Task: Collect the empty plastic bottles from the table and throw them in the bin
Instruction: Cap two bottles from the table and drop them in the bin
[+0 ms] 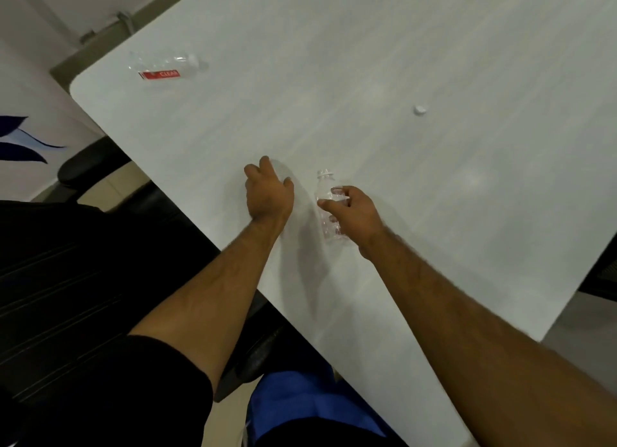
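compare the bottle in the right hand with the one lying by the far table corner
The held bottle is gripped by the right hand; the corner bottle lies untouched on the table. The corner bottle has a red label; the held bottle shows none. Both are clear plastic and look empty.

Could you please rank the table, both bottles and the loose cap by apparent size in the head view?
White table
Then clear red-labelled plastic bottle and clear unlabelled plastic bottle held by the right hand: alike, at different distances, so unranked
Small white round cap
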`<move>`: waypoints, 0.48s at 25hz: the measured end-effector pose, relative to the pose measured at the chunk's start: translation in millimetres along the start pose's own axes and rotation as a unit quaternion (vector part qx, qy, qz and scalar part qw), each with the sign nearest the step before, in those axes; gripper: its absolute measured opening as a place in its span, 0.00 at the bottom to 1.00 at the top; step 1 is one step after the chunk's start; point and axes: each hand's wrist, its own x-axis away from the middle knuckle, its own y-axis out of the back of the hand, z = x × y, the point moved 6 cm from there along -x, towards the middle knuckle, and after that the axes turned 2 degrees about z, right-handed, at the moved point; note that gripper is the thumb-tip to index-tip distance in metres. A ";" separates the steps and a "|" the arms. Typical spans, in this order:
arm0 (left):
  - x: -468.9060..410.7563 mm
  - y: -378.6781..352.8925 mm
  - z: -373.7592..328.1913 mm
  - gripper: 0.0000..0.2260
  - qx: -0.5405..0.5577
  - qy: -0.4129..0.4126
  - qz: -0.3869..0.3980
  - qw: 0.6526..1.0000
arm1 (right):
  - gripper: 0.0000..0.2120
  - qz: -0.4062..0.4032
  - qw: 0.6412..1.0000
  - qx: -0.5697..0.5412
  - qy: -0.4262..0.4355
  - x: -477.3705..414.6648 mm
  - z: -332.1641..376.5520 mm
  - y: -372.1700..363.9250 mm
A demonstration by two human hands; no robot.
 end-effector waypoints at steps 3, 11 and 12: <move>-7.3 -2.8 -6.5 0.16 -0.059 -0.055 0.008 0.997 | 0.18 -0.002 1.000 -0.009 -0.007 -1.2 -2.4 0.5; 43.5 -1.5 -7.3 0.09 0.400 0.112 0.152 0.897 | 0.19 -0.003 1.000 -0.008 0.005 41.3 -24.7 20.9; 57.3 1.3 -12.1 0.09 0.439 0.119 0.170 0.874 | 0.19 0.001 1.000 -0.007 0.014 51.2 -25.8 23.8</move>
